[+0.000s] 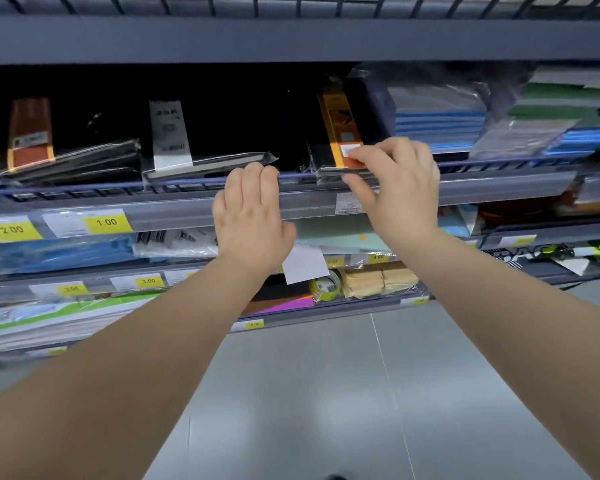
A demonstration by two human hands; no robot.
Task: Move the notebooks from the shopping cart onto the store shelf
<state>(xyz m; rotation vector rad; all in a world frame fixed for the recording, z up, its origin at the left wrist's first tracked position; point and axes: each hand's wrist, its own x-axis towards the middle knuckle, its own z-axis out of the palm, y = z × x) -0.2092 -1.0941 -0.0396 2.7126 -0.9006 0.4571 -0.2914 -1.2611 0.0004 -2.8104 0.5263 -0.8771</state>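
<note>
A black notebook with an orange band [338, 133], wrapped in clear plastic, lies on the wire store shelf [125, 192]. My right hand [400, 183] is at its near edge, fingertips touching the wrap, thumb below the shelf rail. My left hand [252, 216] hovers at the shelf's front rail, fingers together and holding nothing. Further left on the same shelf lie a black notebook with a white band [187, 157] and a stack of black notebooks with a red-orange band [66, 157]. The shopping cart is out of sight.
Blue and green exercise-book stacks [465, 123] fill the shelf's right end. Lower shelves carry yellow price tags [106, 222], paper packs, tape rolls [324, 289] and envelopes. A higher shelf [291, 39] overhangs. Grey tiled floor [326, 393] lies below.
</note>
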